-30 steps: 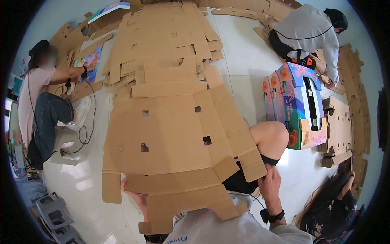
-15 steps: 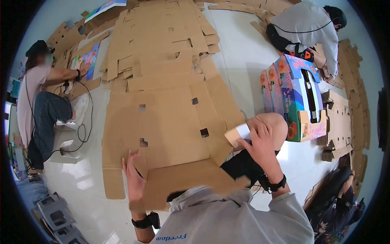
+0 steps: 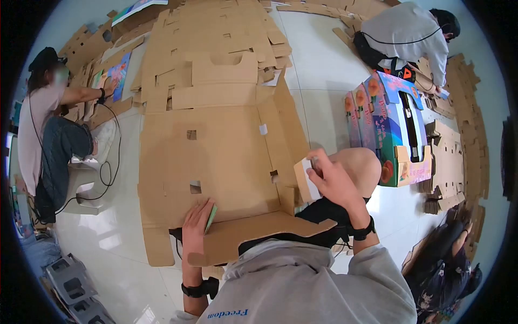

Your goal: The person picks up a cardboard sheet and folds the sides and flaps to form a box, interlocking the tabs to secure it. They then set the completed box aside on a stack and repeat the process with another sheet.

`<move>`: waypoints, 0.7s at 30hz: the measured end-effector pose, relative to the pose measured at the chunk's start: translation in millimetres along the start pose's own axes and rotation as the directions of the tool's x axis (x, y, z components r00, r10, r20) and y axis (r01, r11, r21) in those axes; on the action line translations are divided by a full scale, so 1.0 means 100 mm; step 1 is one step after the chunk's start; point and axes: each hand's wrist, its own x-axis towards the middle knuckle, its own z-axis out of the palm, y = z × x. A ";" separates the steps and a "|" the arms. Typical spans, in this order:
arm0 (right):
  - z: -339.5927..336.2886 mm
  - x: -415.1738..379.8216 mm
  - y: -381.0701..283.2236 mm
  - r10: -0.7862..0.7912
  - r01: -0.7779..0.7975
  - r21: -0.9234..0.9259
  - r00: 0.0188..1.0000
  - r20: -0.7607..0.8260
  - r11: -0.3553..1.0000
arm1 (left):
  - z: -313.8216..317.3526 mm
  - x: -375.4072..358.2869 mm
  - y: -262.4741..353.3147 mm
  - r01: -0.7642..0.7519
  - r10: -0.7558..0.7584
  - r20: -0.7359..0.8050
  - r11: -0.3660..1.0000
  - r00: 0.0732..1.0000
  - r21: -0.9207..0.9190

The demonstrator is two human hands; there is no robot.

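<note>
A partly folded cardboard box [image 3: 232, 156] lies in front of me, its plain brown inside facing up and several square holes in its panel. My right hand [image 3: 337, 183] grips a flap [image 3: 306, 181] at the box's right near corner, fingers and thumb over its edge. The right side wall [image 3: 288, 124] stands tilted up. At the near left corner my left hand [image 3: 195, 221] lies on the cardboard, fingers stretched out, beside a small green-edged flap [image 3: 211, 218]. The near wall [image 3: 259, 232] rises against my body.
Beyond the box lies a stack of flat cardboard [image 3: 216, 32]. Colourful printed boxes [image 3: 388, 129] stand to the right, near more stacked cardboard [image 3: 448, 156]. One person [image 3: 46, 119] sits at left, another [image 3: 404, 32] bends at upper right. Grey plastic stools [image 3: 75, 286] are lower left.
The right wall and far flap of the box have come up. My left hand has moved right and inward onto the cardboard. My right hand has shifted slightly, still on the corner flap.
</note>
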 end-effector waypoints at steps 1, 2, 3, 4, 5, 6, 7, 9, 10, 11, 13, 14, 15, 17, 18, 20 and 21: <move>-0.01 0.00 -0.03 -0.087 0.087 0.012 0.996 0.027 0.996 | -0.02 0.00 0.06 0.007 -0.007 0.006 1.000 1.000 -0.005; -0.01 -0.06 -0.08 -0.144 0.144 0.014 0.989 0.035 0.990 | 0.01 -0.07 0.09 -0.002 0.002 0.000 0.999 1.000 -0.046; -0.05 -0.11 -0.17 -0.205 0.204 0.017 0.978 0.040 0.979 | 0.03 -0.14 0.11 -0.012 0.011 -0.011 0.996 1.000 -0.086; -0.12 -0.12 -0.28 -0.273 0.273 0.016 0.961 0.042 0.962 | 0.06 -0.15 0.12 -0.028 0.024 -0.033 0.992 0.999 -0.123; -0.19 -0.15 -0.40 -0.335 0.334 0.017 0.941 0.045 0.942 | 0.16 -0.22 0.12 -0.023 0.020 -0.019 0.986 1.000 -0.167; -0.30 -0.21 -0.57 -0.254 0.255 -0.010 0.967 0.029 0.967 | 0.31 -0.32 0.11 -0.016 0.016 -0.001 0.977 1.000 -0.212; -0.37 -0.24 -0.62 -0.280 0.281 -0.037 0.959 0.034 0.959 | 0.38 -0.31 0.20 -0.012 0.016 0.014 0.966 1.000 -0.257; -0.47 -0.30 -0.62 -0.329 0.331 -0.089 0.943 0.044 0.939 | 0.52 -0.26 0.33 -0.002 0.025 0.058 0.929 0.998 -0.369; -0.46 -0.32 -0.58 -0.295 0.300 -0.126 0.954 0.058 0.945 | 0.64 -0.20 0.30 -0.013 0.047 0.076 0.918 0.996 -0.395; -0.42 -0.31 -0.55 -0.286 0.299 -0.137 0.952 0.109 0.944 | 0.74 -0.16 0.29 -0.024 0.071 0.096 0.906 0.993 -0.423; -0.31 -0.24 -0.47 -0.261 0.297 -0.167 0.943 0.207 0.940 | 0.81 -0.04 0.38 0.039 0.011 0.113 0.901 0.994 -0.431; -0.24 -0.21 -0.42 -0.304 0.338 -0.193 0.934 0.186 0.921 | 0.82 0.00 0.40 0.056 -0.011 0.106 0.898 0.994 -0.437; -0.14 -0.17 -0.37 -0.352 0.382 -0.215 0.921 0.168 0.899 | 0.82 0.03 0.42 0.076 -0.037 0.097 0.895 0.995 -0.440; 0.10 -0.11 -0.28 -0.418 0.442 -0.184 0.895 0.155 0.878 | 0.68 0.07 0.48 0.102 -0.061 0.104 0.884 0.993 -0.456; 0.22 -0.07 -0.26 -0.437 0.458 -0.134 0.886 0.156 0.879 | 0.62 0.07 0.48 0.113 -0.072 0.107 0.880 0.992 -0.462; 0.33 -0.03 -0.26 -0.451 0.496 -0.115 0.848 0.278 0.861 | 0.58 0.05 0.34 0.014 0.004 0.053 0.945 0.999 -0.326; 0.36 -0.03 -0.22 -0.473 0.515 -0.130 0.843 0.256 0.848 | 0.53 0.07 0.31 -0.035 0.044 0.029 0.966 0.999 -0.255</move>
